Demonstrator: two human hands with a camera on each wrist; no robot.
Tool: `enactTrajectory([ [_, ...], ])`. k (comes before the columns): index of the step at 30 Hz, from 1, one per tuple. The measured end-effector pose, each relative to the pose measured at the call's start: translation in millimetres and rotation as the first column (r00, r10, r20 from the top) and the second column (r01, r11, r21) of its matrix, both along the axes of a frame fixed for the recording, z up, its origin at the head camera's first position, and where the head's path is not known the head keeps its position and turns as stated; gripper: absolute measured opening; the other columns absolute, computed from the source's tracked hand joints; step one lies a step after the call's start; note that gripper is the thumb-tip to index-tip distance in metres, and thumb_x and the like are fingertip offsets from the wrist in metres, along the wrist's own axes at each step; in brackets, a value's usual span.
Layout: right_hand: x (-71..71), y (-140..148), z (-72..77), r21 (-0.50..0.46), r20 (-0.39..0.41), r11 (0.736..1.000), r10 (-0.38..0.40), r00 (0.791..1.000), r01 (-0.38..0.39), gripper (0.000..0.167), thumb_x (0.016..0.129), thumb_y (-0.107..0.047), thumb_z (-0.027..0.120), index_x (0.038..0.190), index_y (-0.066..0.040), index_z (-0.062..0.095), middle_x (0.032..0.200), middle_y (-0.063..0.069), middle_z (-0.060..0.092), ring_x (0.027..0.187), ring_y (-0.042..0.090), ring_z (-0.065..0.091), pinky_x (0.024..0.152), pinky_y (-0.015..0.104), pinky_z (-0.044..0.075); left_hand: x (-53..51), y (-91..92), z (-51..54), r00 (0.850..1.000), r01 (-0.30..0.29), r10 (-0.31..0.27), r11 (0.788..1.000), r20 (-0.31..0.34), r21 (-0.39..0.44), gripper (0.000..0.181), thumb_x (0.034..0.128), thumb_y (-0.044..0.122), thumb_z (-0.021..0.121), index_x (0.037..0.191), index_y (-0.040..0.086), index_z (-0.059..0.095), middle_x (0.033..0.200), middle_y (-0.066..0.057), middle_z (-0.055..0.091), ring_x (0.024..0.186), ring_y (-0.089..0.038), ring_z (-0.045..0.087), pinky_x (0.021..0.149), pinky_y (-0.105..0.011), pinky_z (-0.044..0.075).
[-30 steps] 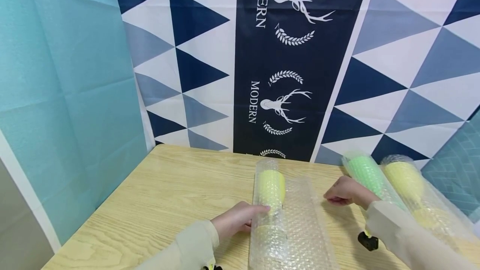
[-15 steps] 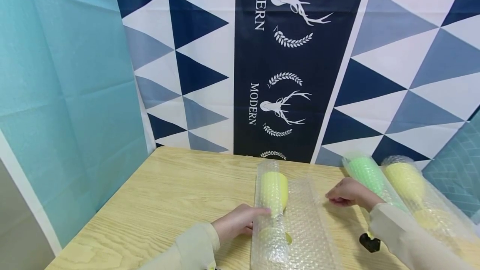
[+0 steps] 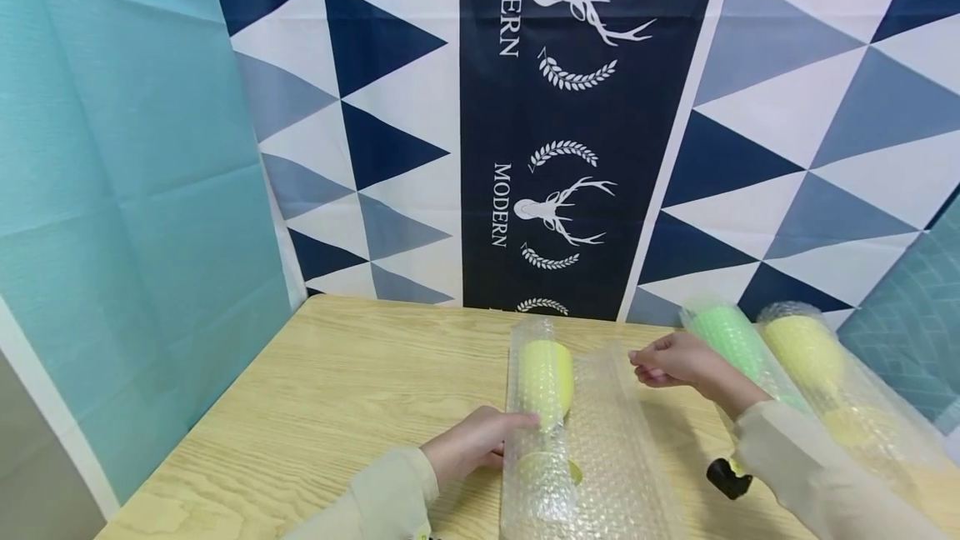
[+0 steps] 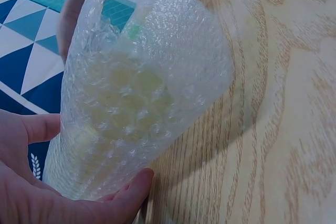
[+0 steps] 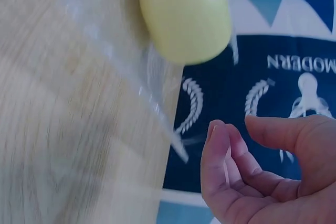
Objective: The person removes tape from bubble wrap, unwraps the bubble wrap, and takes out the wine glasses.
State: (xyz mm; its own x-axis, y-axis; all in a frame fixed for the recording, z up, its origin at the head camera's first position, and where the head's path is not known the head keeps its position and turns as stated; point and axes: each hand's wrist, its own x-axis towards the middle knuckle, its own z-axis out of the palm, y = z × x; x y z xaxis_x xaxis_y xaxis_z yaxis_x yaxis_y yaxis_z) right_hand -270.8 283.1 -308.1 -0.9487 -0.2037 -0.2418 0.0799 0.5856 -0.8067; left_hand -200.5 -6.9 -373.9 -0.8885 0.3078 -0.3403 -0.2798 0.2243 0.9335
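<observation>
A yellow goblet (image 3: 564, 382) lies on a sheet of bubble wrap (image 3: 611, 440), whose left side is folded over it. The bowl points to the back, and part of the round foot (image 3: 575, 472) shows past the fold. My left hand (image 3: 477, 438) grips the folded wrap from the left, thumb on top; in the left wrist view the fingers (image 4: 39, 129) lie below and beside it. Near the sheet's far right corner, my right hand (image 3: 675, 359) hovers with fingers bent and nothing visible between thumb and fingertips. The right wrist view shows the goblet's bare bowl (image 5: 186, 14) just beyond that hand.
At the right of the wooden table (image 3: 360, 382) lie a bubble-wrapped green item (image 3: 723, 340) and a bubble-wrapped yellow goblet (image 3: 806, 352). A patterned cloth (image 3: 405, 132) hangs behind the table's back edge, and a teal curtain (image 3: 150, 148) borders the left side.
My right hand has risen and moved a little left toward the wrap's far right corner. The fold has slipped left slightly, baring more of the goblet; my left hand keeps its grip.
</observation>
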Motion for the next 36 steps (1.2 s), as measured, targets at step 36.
enactTrajectory([
  [36,67.0,-35.6,-46.5,0.151,-0.164,0.974,0.193,0.968,-0.169,0.03,0.089,-0.018,0.065,0.105,0.006,0.061,0.089,0.007,0.064,0.079,0.013,0.056,0.063,0.02,0.047,2.8,-3.4,-0.3,1.0,0.001,-0.001,1.0,-0.003,0.003,0.042,0.09,0.035,0.06,0.108,-0.003,0.062,0.093,-0.003,0.064,0.076,-0.01,0.059,0.075,-0.028,0.057],
])
